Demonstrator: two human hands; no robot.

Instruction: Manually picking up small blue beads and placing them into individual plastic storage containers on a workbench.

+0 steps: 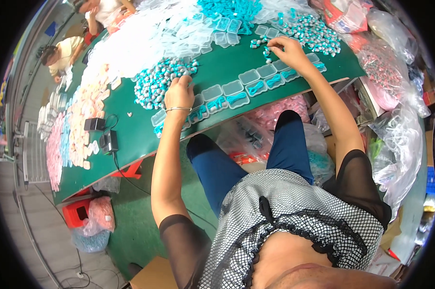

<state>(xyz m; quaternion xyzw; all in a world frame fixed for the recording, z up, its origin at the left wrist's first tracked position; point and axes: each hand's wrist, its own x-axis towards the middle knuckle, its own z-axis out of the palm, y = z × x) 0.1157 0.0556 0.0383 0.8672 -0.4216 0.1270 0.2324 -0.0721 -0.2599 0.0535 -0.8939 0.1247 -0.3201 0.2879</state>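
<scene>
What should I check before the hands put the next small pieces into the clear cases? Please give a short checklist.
1. Left hand reaches the near pile of teal and grey pieces: ok.
2. Right hand reaches the far pile: ok.
3. Clear cases lie in a row along the green table edge: ok.
4. Cases already hold a teal cord: ok for most; some cannot tell.
5. What the fingers pinch: cannot tell.

Clear plastic bags (400,139) of pink and teal parts flank the green table (130,139).
</scene>
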